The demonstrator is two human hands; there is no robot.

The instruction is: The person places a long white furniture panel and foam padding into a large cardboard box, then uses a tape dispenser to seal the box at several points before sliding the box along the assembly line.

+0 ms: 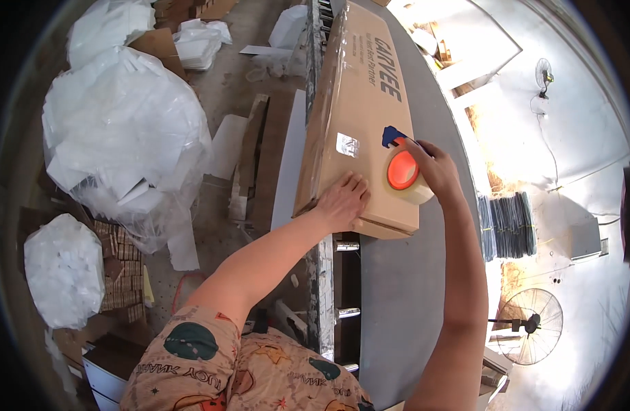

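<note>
A long brown cardboard box (356,103) lies lengthwise in front of me, with dark print and a small white label on its top. My left hand (345,202) rests on the top near the close end, fingers laid on the cardboard and holding nothing. To the right, my right hand (435,164) is closed round a tape dispenser (392,137) with a dark blue head. Its roll of clear tape (416,192) has an orange core and sits just over the box's right side. Part of the dispenser's grip is hidden by my fingers.
The box lies along a grey conveyor belt (414,308) with a metal roller frame (322,294) on its left. Large bags of white foam (123,116) and stacked cardboard (120,267) stand on the floor at left. A standing fan (531,324) is at the right.
</note>
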